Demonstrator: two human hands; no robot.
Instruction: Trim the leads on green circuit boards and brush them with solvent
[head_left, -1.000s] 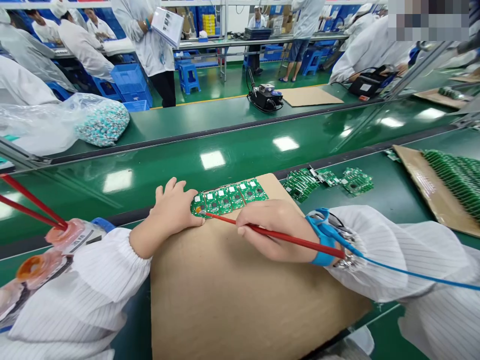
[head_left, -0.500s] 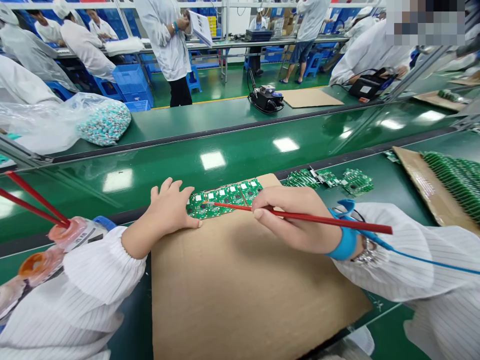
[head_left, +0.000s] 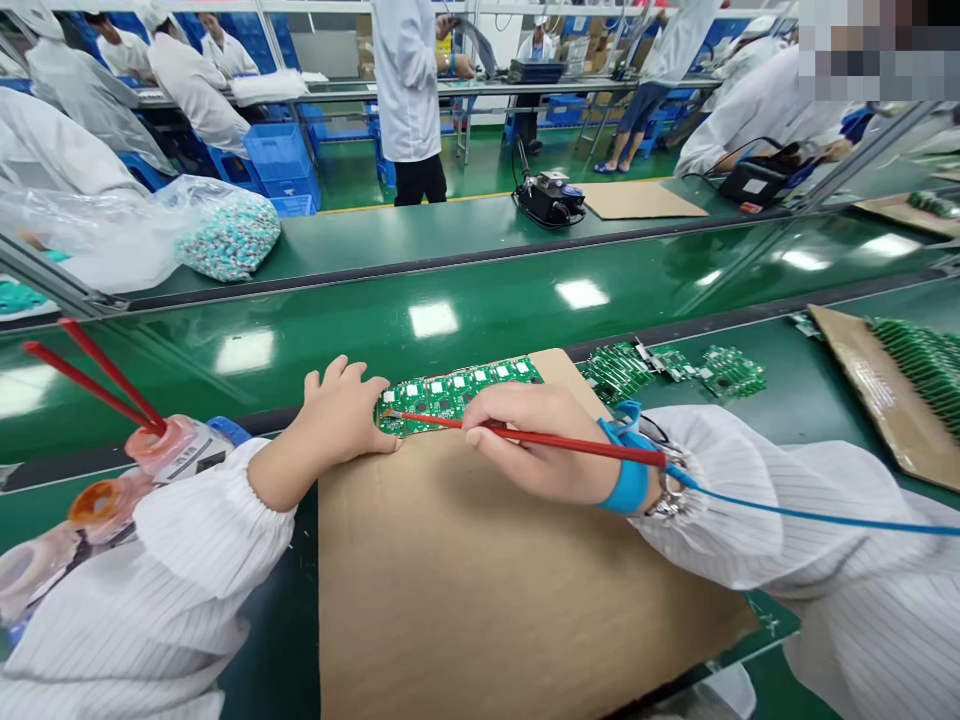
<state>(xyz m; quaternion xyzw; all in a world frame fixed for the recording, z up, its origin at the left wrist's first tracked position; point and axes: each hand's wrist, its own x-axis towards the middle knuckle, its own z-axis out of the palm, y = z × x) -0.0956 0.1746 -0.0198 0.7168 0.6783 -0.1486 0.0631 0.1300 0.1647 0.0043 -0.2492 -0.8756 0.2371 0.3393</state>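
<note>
A green circuit board panel [head_left: 450, 395] with a row of white square parts lies on the far end of a brown cardboard sheet [head_left: 480, 580]. At the panel's left end my left hand [head_left: 339, 410] grips it, thumb at the near edge and fingers spread toward the far edge. My right hand [head_left: 536, 440], wearing a blue wrist strap [head_left: 634, 470], pinches a thin red-handled brush [head_left: 570, 443] like a pen. The brush tip touches the panel near its left end, close to my left thumb. Part of the panel's right side is hidden behind my right hand.
Several loose circuit boards [head_left: 660, 368] lie to the right, beside a cardboard piece [head_left: 885, 400] with rows of boards. Plastic bottles [head_left: 169, 445] stand at left, one with two red sticks. A bag of small parts [head_left: 232, 235] and a black device [head_left: 551, 200] sit across the green belt.
My right hand has moved left with the brush, whose tip has shifted toward the panel's left end. My left hand stays on the panel. A standing person behind has moved right.
</note>
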